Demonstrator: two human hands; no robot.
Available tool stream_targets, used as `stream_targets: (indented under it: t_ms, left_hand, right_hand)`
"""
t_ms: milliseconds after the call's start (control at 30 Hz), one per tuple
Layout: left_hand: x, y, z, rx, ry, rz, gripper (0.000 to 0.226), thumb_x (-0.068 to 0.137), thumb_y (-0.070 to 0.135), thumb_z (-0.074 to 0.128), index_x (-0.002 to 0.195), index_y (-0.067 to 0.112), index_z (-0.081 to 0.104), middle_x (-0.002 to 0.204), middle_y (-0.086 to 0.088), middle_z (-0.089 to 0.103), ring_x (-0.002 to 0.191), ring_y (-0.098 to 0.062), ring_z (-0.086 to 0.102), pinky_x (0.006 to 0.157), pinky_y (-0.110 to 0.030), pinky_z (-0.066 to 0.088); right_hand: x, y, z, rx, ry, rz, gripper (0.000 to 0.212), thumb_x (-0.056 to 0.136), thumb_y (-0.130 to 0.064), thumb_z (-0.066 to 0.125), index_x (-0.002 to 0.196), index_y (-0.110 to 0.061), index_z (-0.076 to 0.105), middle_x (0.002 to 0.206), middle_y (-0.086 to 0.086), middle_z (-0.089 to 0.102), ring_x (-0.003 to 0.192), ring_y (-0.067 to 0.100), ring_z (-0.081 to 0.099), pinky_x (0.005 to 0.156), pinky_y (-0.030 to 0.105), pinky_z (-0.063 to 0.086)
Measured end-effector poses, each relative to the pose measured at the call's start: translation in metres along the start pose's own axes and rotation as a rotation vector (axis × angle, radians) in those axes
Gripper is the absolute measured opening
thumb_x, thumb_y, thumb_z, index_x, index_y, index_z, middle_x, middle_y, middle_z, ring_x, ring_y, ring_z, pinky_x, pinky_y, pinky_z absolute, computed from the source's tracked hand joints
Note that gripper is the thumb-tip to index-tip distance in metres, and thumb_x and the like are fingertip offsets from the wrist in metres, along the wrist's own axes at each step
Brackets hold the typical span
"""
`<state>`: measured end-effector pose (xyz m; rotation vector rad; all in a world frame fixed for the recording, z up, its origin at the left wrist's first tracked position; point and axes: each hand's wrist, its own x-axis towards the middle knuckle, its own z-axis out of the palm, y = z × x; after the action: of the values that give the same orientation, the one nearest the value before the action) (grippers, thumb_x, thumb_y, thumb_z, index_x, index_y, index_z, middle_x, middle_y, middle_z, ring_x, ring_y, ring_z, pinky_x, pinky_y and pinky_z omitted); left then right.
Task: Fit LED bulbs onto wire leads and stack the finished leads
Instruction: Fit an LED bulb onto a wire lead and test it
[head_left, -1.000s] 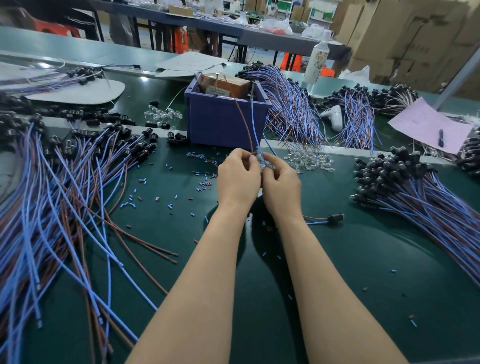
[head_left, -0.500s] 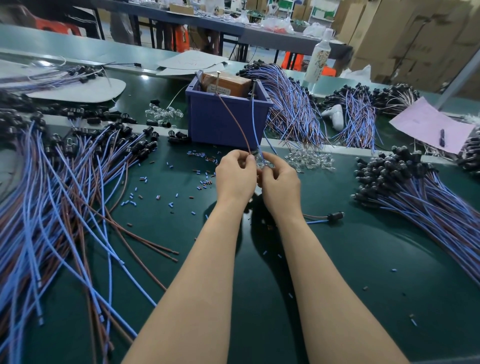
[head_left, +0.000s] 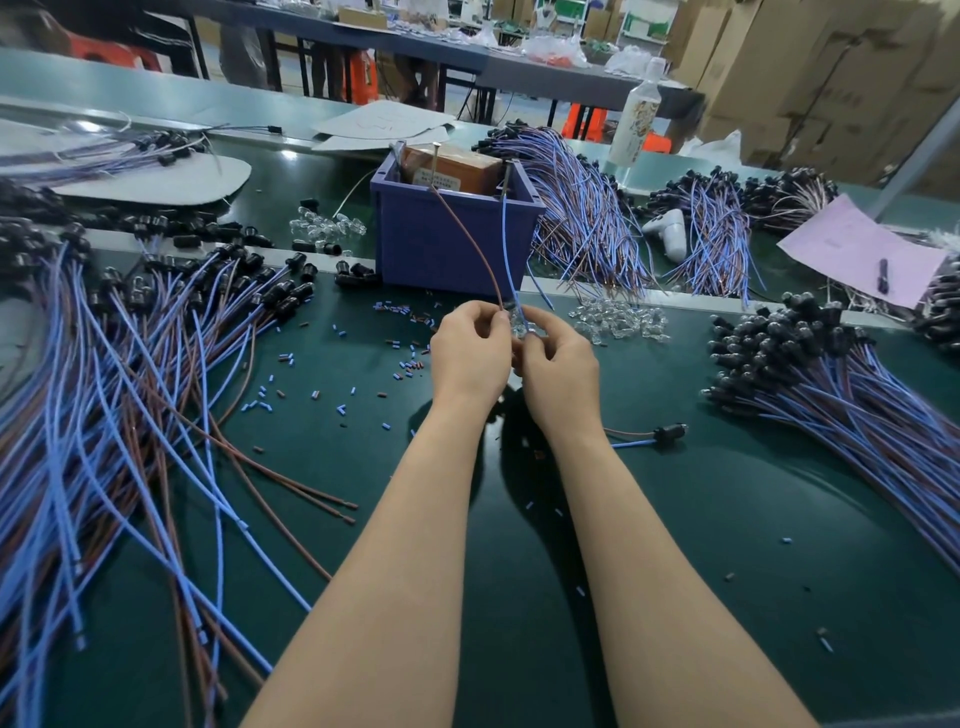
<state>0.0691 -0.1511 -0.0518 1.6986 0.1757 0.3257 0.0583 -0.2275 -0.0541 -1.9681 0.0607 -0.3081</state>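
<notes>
My left hand (head_left: 470, 358) pinched brown lead (head_left: 470, 241); my right hand (head_left: 558, 366) pinched blue lead (head_left: 506, 249); clear LED bulb (head_left: 518, 323) between both.

One head-worn wide view, facing forward-down, close above bench (head_left: 805, 519).

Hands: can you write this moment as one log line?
left hand: pinches brown wire; right hand: pinches blue wire; clear bulb: between both hands; step: fitting
</notes>
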Motion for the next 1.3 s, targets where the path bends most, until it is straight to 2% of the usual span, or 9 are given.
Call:
stream_targets:
  t_ms: [333,533,633,733,833,967,1100,1200,1300]
  left_hand:
    - [-0.002,0.002,0.0,0.024,0.006,0.011,0.017,0.094,0.015,0.051,0.098,0.008,0.066,0.086,-0.006,0.067,0.089,-0.026,0.065,0.088,-0.041,0.052]
    - [-0.001,0.007,-0.006,-0.065,-0.047,0.026,0.021,0.096,0.017,0.05,0.094,0.006,0.068,0.083,-0.007,0.066,0.078,-0.021,0.059,0.079,-0.037,0.051]
    - [0.002,0.013,-0.013,-0.2,0.141,0.078,0.017,0.096,0.014,0.051,0.085,0.012,0.064,0.077,-0.004,0.065,0.066,-0.017,0.056,0.07,-0.035,0.051]
    - [0.012,0.017,-0.03,-0.441,0.468,0.023,0.018,0.098,0.012,0.045,0.086,0.01,0.059,0.072,-0.001,0.061,0.048,-0.005,0.05,0.053,-0.023,0.045]
    - [0.018,0.016,-0.044,-0.647,0.646,-0.064,0.022,0.099,0.01,0.042,0.081,0.009,0.053,0.067,0.001,0.054,0.04,-0.003,0.044,0.044,-0.018,0.042]
    - [0.02,0.014,-0.05,-0.744,0.739,-0.156,0.013,0.097,0.006,0.042,0.106,0.003,0.051,0.094,-0.007,0.059,0.064,-0.011,0.052,0.061,-0.019,0.047]
    - [0.01,0.019,-0.044,-0.229,0.798,0.136,0.048,0.09,0.008,0.053,0.135,0.0,0.038,0.143,-0.018,0.026,0.12,-0.014,0.041,0.104,-0.018,0.034]
    - [-0.003,0.022,-0.023,0.205,0.441,0.524,0.028,0.089,0.012,0.054,0.116,0.005,0.06,0.122,-0.012,0.057,0.113,-0.017,0.052,0.101,-0.028,0.038]
    - [-0.01,0.018,-0.008,0.366,-0.156,0.331,0.022,0.095,0.026,0.052,0.105,0.013,0.067,0.099,-0.006,0.071,0.094,-0.023,0.064,0.087,-0.033,0.049]
  right_hand:
    - [-0.001,-0.002,-0.002,-0.015,-0.016,-0.027,0.037,0.093,-0.006,0.043,0.123,-0.016,0.061,0.111,0.01,0.069,0.103,0.024,0.063,0.096,0.037,0.047]
    - [-0.003,-0.008,-0.009,0.009,-0.087,-0.131,0.019,0.093,-0.009,0.048,0.104,-0.019,0.06,0.082,0.001,0.068,0.074,0.011,0.062,0.07,0.022,0.045]
    - [-0.005,-0.012,-0.015,-0.023,-0.156,-0.18,0.015,0.093,-0.02,0.055,0.108,-0.018,0.053,0.085,0.0,0.068,0.081,0.015,0.064,0.077,0.03,0.049]
    - [-0.002,-0.012,-0.026,-0.45,-0.298,-0.162,0.042,0.087,-0.038,0.064,0.124,-0.023,0.051,0.105,-0.005,0.061,0.103,0.018,0.057,0.094,0.037,0.042]
    - [0.0,-0.009,-0.032,-0.76,-0.434,-0.032,0.039,0.086,-0.038,0.064,0.123,-0.029,0.055,0.126,0.001,0.051,0.119,0.022,0.048,0.103,0.041,0.039]
    - [0.003,-0.007,-0.036,-0.735,-0.41,0.0,0.039,0.09,-0.008,0.052,0.121,-0.03,0.06,0.128,0.009,0.045,0.121,0.03,0.042,0.102,0.04,0.041]
    - [0.006,-0.005,-0.037,-0.678,-0.334,0.039,0.039,0.087,0.003,0.046,0.105,-0.023,0.067,0.117,0.009,0.059,0.104,0.033,0.057,0.089,0.041,0.051]
    - [0.004,-0.004,-0.033,-0.561,-0.319,-0.076,0.034,0.087,0.001,0.046,0.095,-0.023,0.069,0.103,0.003,0.068,0.098,0.023,0.06,0.089,0.034,0.049]
    - [0.006,-0.003,-0.033,-0.274,-0.288,-0.154,0.029,0.084,0.002,0.051,0.098,-0.018,0.067,0.096,0.004,0.069,0.09,0.021,0.062,0.085,0.033,0.05]
